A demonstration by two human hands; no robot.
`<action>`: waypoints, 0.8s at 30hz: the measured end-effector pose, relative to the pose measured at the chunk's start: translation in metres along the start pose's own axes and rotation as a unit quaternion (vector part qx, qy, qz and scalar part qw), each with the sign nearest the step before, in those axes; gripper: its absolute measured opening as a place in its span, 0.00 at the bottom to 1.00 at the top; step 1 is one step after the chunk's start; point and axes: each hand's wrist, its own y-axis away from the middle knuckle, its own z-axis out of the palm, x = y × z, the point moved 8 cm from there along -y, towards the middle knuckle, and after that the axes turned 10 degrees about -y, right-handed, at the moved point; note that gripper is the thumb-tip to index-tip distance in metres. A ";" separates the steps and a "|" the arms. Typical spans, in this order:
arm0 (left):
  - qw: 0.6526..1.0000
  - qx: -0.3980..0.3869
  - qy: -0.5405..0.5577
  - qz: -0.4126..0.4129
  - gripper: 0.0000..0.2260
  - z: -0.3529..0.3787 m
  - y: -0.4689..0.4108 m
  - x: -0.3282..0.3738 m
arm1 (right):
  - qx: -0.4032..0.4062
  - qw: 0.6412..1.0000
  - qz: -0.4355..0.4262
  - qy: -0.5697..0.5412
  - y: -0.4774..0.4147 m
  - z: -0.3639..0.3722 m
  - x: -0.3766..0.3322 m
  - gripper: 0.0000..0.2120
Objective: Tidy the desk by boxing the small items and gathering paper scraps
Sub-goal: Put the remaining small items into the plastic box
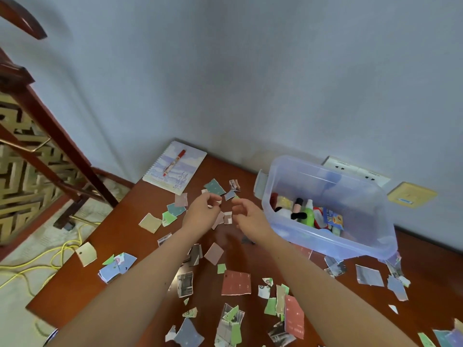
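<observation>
Red-brown desk (117, 241) by grey wall (275, 83), scraps (236, 283) strewn; L hand (200, 212) pinches scrap (219, 202), R hand (248, 215) curled, grip unclear.

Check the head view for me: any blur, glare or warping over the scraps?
Head view: soft even light, no glare on the desk; wide-angle warping tilts the clear box; left hand and right hand slightly blurred, any pinch unreadable; paper scraps legible.

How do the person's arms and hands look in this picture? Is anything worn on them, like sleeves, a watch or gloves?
The left arm and right arm are bare down to the picture's bottom edge; no sleeve shows. The left hand and right hand wear no gloves. No watch, bracelet or ring is visible, though a thin ring could be lost in the blur.
</observation>
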 end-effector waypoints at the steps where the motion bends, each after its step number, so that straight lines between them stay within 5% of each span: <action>1: 1.000 -0.004 -0.002 -0.006 0.08 0.002 -0.003 -0.005 | -0.009 1.000 0.016 0.012 -0.005 0.004 0.006 0.21; 8: 0.998 -0.022 -0.053 -0.039 0.12 0.016 -0.029 -0.031 | -0.050 0.993 0.079 0.065 -0.042 0.024 0.038 0.26; 24: 0.951 0.018 -0.305 0.055 0.16 0.039 -0.072 -0.028 | -0.012 0.992 0.123 0.027 -0.085 0.017 0.075 0.27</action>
